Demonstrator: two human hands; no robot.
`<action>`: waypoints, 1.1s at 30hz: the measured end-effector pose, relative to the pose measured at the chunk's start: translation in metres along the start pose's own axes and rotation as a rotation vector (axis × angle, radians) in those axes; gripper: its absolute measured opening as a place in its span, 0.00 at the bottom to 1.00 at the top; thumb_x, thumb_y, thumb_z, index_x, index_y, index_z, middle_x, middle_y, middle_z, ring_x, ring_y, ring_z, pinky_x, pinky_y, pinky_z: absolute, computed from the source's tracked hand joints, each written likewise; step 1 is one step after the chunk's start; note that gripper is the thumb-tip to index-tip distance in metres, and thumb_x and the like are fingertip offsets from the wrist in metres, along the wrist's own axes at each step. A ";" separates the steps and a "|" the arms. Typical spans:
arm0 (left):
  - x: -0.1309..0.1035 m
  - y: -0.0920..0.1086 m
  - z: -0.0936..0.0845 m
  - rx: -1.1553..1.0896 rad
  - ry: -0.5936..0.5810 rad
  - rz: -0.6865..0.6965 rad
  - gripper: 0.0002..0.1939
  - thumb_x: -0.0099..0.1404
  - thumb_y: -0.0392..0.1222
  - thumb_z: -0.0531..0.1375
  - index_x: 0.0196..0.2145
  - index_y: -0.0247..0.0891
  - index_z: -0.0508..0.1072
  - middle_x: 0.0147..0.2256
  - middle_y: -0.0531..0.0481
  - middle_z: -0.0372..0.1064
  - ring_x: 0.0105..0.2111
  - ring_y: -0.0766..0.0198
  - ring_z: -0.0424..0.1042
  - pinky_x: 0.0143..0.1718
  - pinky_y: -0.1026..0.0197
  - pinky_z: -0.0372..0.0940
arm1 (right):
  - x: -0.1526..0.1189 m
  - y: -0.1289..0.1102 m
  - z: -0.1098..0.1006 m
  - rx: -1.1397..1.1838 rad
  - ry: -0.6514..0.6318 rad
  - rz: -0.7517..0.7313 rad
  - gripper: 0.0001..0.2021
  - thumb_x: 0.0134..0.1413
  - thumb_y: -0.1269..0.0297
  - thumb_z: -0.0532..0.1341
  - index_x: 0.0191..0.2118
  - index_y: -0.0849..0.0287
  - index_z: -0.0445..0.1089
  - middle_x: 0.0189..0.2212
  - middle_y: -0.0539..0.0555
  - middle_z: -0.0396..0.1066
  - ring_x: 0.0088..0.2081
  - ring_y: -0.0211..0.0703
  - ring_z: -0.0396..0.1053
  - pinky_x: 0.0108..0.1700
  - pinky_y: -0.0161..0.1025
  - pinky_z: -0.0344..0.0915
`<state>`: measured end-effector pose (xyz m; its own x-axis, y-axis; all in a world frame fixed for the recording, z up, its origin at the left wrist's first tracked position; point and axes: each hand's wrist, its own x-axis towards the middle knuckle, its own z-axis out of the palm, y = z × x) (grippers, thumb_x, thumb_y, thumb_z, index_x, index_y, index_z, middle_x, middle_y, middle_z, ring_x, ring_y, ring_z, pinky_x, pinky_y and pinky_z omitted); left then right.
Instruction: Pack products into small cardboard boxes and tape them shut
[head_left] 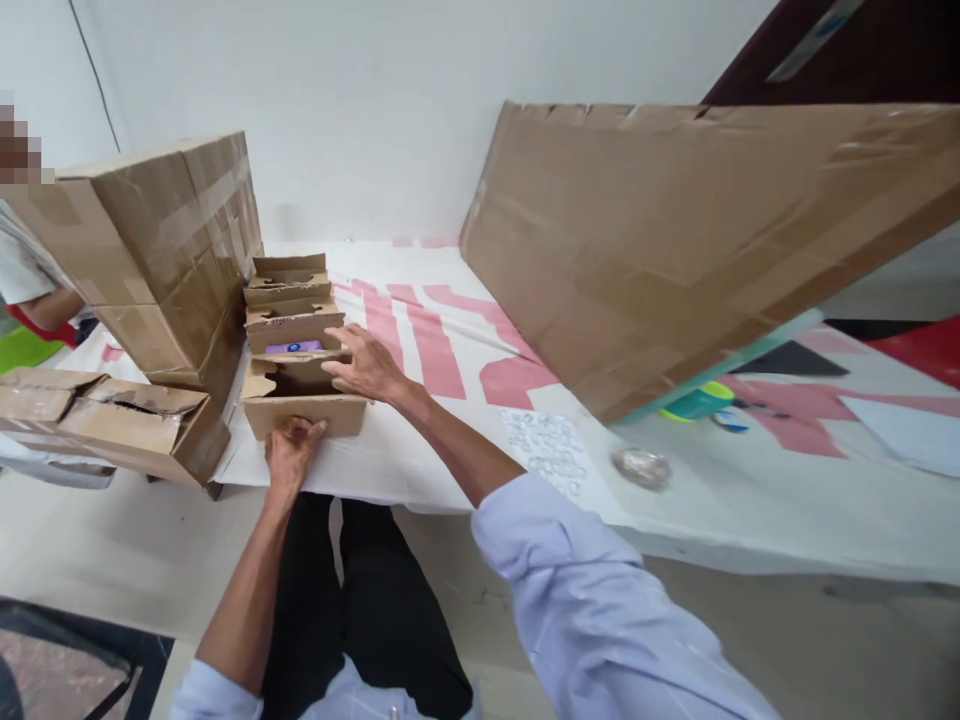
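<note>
A row of open cardboard boxes runs back from the table's near edge on the left. At the front of this row stands the nearest cardboard box, its top flaps raised and its inside dark. Against its front face my left hand is closed, the fingers curled at the lower part of the cardboard. My right hand is over the right end of the same box, fingers apart and nothing visible in them. A purple packet shows inside the box just behind.
Stacked sealed cartons rise at left, with a long carton before them. A large cardboard sheet leans at right. Near it lie a green tape roll, a clear tape roll and a sheet of clear stickers. Another person is partly visible far left.
</note>
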<state>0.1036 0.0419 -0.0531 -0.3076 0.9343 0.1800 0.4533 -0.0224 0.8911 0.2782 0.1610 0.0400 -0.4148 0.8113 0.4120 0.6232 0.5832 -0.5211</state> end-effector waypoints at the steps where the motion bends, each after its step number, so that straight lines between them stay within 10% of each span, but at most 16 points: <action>1: 0.010 -0.004 0.003 0.017 0.019 -0.007 0.18 0.58 0.61 0.69 0.25 0.44 0.77 0.26 0.48 0.77 0.32 0.51 0.78 0.36 0.54 0.69 | -0.007 0.006 -0.003 0.025 0.075 -0.010 0.26 0.62 0.63 0.64 0.65 0.59 0.70 0.59 0.64 0.72 0.60 0.56 0.69 0.63 0.50 0.66; 7: 0.076 -0.014 0.011 0.101 0.088 -0.031 0.20 0.59 0.60 0.65 0.25 0.40 0.78 0.26 0.45 0.78 0.34 0.50 0.78 0.37 0.56 0.67 | -0.090 0.041 -0.003 0.102 0.281 0.019 0.16 0.65 0.64 0.60 0.56 0.56 0.74 0.45 0.58 0.76 0.43 0.50 0.75 0.50 0.50 0.74; 12: 0.140 -0.012 0.016 0.138 0.035 -0.009 0.18 0.59 0.56 0.64 0.25 0.38 0.76 0.26 0.46 0.77 0.33 0.53 0.76 0.36 0.59 0.66 | -0.157 0.059 0.008 -0.007 0.241 0.035 0.13 0.66 0.66 0.59 0.52 0.55 0.76 0.48 0.60 0.76 0.51 0.55 0.73 0.57 0.54 0.71; 19: 0.186 0.011 0.035 0.136 -0.086 0.091 0.16 0.59 0.49 0.66 0.37 0.32 0.78 0.34 0.42 0.79 0.39 0.52 0.76 0.43 0.55 0.69 | -0.172 0.103 0.001 -0.339 0.216 0.283 0.14 0.62 0.66 0.62 0.52 0.57 0.75 0.51 0.63 0.75 0.52 0.61 0.69 0.52 0.55 0.69; 26: 0.094 0.029 0.003 0.201 -0.092 0.332 0.24 0.57 0.37 0.70 0.52 0.40 0.76 0.55 0.41 0.76 0.54 0.49 0.75 0.57 0.47 0.70 | -0.191 0.129 0.027 -0.388 0.209 0.311 0.14 0.64 0.63 0.59 0.51 0.59 0.75 0.47 0.63 0.75 0.47 0.59 0.69 0.47 0.51 0.66; 33: -0.026 0.037 -0.127 0.495 0.397 0.591 0.17 0.68 0.42 0.65 0.53 0.41 0.74 0.54 0.39 0.73 0.59 0.48 0.71 0.65 0.43 0.64 | -0.204 0.138 0.044 -0.402 0.268 0.299 0.16 0.64 0.63 0.57 0.53 0.60 0.75 0.48 0.64 0.73 0.47 0.58 0.68 0.46 0.50 0.63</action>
<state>0.0216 -0.0285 0.0280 -0.1337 0.6230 0.7707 0.9146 -0.2220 0.3381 0.4200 0.0777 -0.1486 -0.0314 0.8693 0.4933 0.9128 0.2260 -0.3401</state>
